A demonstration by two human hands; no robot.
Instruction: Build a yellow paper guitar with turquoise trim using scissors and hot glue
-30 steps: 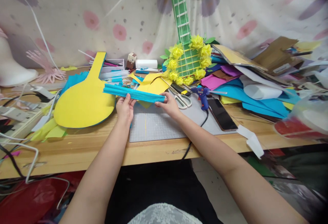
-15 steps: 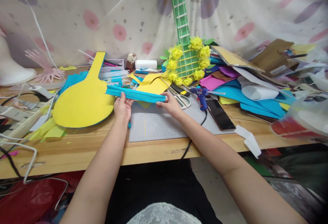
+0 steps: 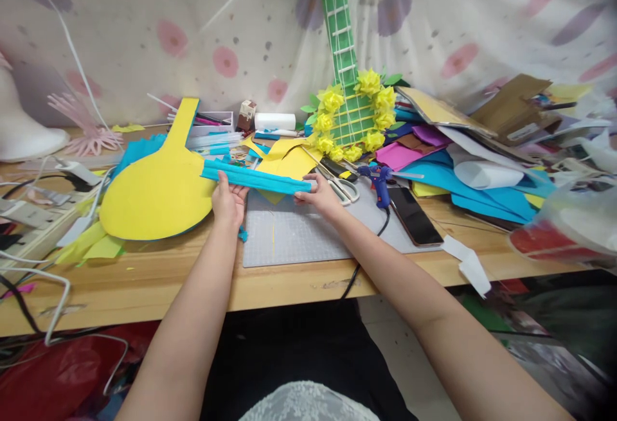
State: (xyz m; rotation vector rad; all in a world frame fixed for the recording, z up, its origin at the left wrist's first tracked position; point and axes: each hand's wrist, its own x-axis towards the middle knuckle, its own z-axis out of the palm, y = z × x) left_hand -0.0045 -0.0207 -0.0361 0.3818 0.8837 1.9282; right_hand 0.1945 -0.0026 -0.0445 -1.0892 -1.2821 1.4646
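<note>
A long, folded strip of blue crepe paper [image 3: 260,179] is stretched between my two hands above the grey cutting mat [image 3: 299,234]. My left hand [image 3: 228,201] pinches it towards its left part, thumb on top and fingers underneath. At the strip's right end, my right hand [image 3: 318,195] grips it between thumb and fingers. Left of my hands lies a yellow guitar-shaped cutout [image 3: 154,196] with a blue edge. Just beyond my right hand rest scissors [image 3: 348,191] and a blue glue gun [image 3: 380,183].
A green paper guitar with yellow flowers [image 3: 344,106] leans at the back. Coloured paper sheets [image 3: 434,167] pile up at the right, near a phone [image 3: 415,215] and a plastic tub [image 3: 569,222]. Power strips and cables [image 3: 36,222] crowd the left. The glue gun's cord hangs over the table edge.
My left hand has shifted very slightly left along with the strip's left end, whose layers now look flatter. My right hand stays almost where it was.
</note>
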